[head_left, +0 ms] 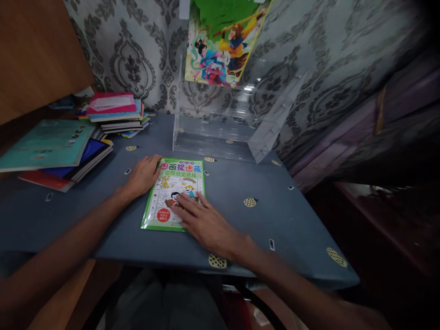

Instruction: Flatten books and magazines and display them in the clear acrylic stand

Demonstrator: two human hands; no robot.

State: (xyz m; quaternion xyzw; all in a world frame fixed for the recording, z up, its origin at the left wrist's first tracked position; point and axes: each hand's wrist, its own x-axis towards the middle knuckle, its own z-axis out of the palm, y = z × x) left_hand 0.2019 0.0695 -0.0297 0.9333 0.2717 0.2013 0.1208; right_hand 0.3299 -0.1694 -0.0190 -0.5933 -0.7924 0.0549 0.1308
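A green-bordered children's picture book (178, 183) lies flat, cover up, on the grey-blue tablecloth in front of me. My left hand (143, 175) rests at its upper left edge, fingertips at the corner, palm down on the cloth. Across the lower right part of the cover lies my right hand (206, 224), its fingers spread and hiding some of the drawing. Neither hand is gripping anything. Behind the book stands a clear acrylic rack (213, 123), with a green illustrated book (223, 50) upright in its top part.
To the left are a stack of books (117, 112) with a pink one on top and a messier pile with a teal book (48, 142). A patterned curtain (134, 59) hangs behind the table (292, 233). The table's front edge runs close to my lap.
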